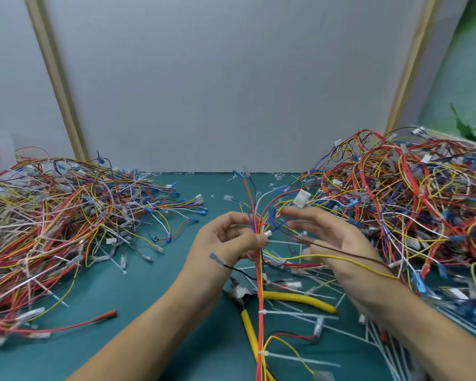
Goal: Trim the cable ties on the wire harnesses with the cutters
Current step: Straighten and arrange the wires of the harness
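Observation:
My left hand (226, 240) pinches a wire harness (259, 284) of red, yellow and blue wires near its upper end, above the green mat. The harness hangs down toward me, with white cable ties (291, 313) sticking out sideways from it. My right hand (338, 243) is beside it, fingers spread among the loose wire ends, and a yellow wire lies across its palm. The yellow-handled cutters (294, 298) lie on the mat under the harness, between my forearms, with neither hand on them.
A big heap of harnesses (52, 215) fills the left of the mat (149, 284), another heap (412, 204) the right. Cut tie ends (374, 334) litter the mat near my right forearm. A grey panel wall (231, 92) closes the back.

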